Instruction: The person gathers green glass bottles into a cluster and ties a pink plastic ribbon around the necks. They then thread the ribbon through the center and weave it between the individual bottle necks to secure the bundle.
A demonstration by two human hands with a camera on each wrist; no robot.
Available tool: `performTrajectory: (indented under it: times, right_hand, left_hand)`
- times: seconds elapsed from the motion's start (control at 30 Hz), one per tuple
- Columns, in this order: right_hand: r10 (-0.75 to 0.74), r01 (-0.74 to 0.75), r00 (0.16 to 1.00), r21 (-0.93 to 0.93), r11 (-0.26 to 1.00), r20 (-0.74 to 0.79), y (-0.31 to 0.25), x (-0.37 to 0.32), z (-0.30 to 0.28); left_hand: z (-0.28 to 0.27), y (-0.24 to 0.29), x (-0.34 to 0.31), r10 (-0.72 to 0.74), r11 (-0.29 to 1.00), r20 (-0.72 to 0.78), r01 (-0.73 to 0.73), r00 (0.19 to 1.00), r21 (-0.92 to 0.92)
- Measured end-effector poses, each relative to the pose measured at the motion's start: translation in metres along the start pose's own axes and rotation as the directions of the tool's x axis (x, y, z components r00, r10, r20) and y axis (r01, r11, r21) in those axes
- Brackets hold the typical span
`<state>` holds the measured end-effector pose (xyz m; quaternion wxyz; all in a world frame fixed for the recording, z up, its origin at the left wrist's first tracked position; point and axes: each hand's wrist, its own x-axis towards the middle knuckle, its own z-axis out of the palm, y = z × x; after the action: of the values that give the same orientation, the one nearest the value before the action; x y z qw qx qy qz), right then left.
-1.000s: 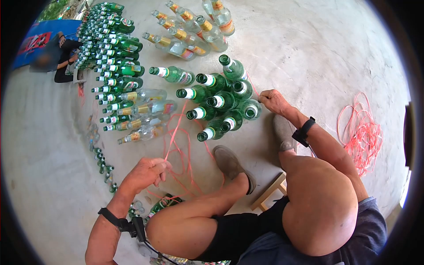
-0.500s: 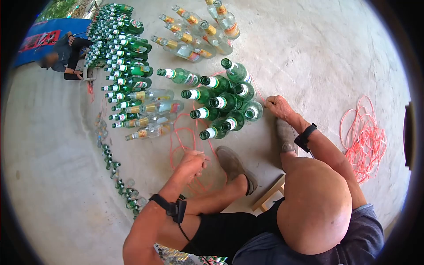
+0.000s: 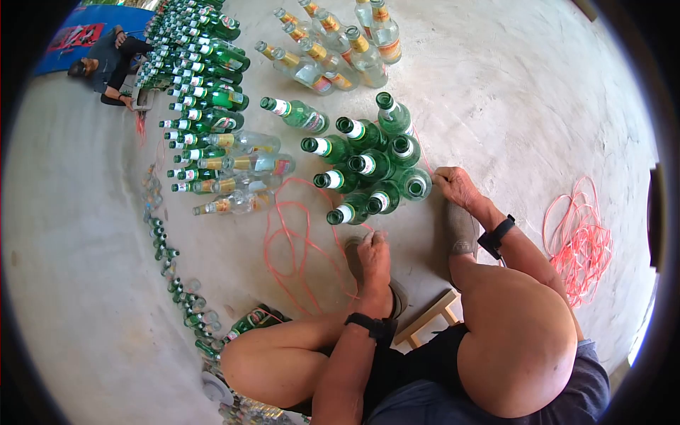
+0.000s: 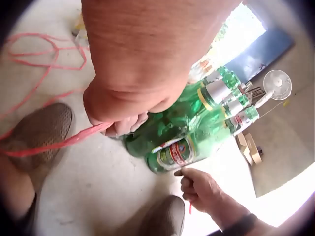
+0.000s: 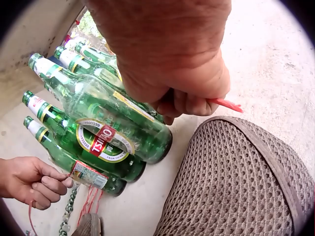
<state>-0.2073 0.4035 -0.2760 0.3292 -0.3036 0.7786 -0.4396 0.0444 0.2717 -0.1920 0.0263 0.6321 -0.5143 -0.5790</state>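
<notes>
A tight cluster of green beer bottles (image 3: 372,166) stands upright on the floor, with pink plastic string (image 3: 423,150) along its far right side. My right hand (image 3: 457,188), low beside the rightmost bottle, pinches the string; a short string end (image 5: 227,104) sticks out of that fist in the right wrist view. At the near side of the cluster, my left hand (image 3: 374,258) grips another length of the string (image 4: 59,145), which trails back leftward in the left wrist view. Red-and-white labels (image 5: 104,140) show on the bottles. The string's path behind the cluster is hidden.
Loose string loops (image 3: 287,241) lie left of my feet, and a tangled string heap (image 3: 577,244) lies at right. One green bottle (image 3: 304,117) stands apart. Clear bottles (image 3: 368,60) and long bottle rows (image 3: 212,78) stand beyond. A wooden stool (image 3: 432,319) is below me; another person (image 3: 106,67) sits far left.
My left hand has moved from the far left, rightward to the near side of the bottle cluster, bringing the string along. My right hand has stayed beside the rightmost bottle, still pinching its string.
</notes>
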Motion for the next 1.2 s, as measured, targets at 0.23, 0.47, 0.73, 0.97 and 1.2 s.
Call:
performTrajectory:
  times: [0.23, 0.47, 0.73, 0.97, 1.2]
  right_hand:
    - [-0.065, 0.061, 0.995, -0.062, 0.996, -0.069, -0.002, -0.009, 0.004]
    - [-0.072, 0.063, 0.997, -0.295, 0.953, -0.018, -0.006, -0.007, 0.011]
    - [-0.065, 0.057, 0.998, -0.427, 0.902, -0.004, -0.012, -0.016, 0.02]
    - [-0.022, 0.021, 1.0, -0.502, 0.865, 0.005, -0.021, -0.02, 0.022]
    - [-0.031, 0.028, 1.0, -0.397, 0.917, 0.0, -0.019, -0.028, 0.026]
  left_hand:
    - [0.024, -0.067, 0.03, 0.116, 0.985, -0.069, -0.124, 0.991, -0.123]
    - [0.051, -0.02, 0.017, -0.075, 0.91, 0.135, 0.123, 0.988, -0.396]
    - [0.085, -0.024, 0.022, -0.018, 0.91, 0.222, 0.108, 0.975, -0.4]
    - [0.081, -0.02, 0.027, -0.055, 0.971, 0.303, 0.122, 0.952, -0.207]
    - [0.08, -0.011, 0.026, -0.053, 0.995, 0.293, 0.074, 0.955, -0.064]
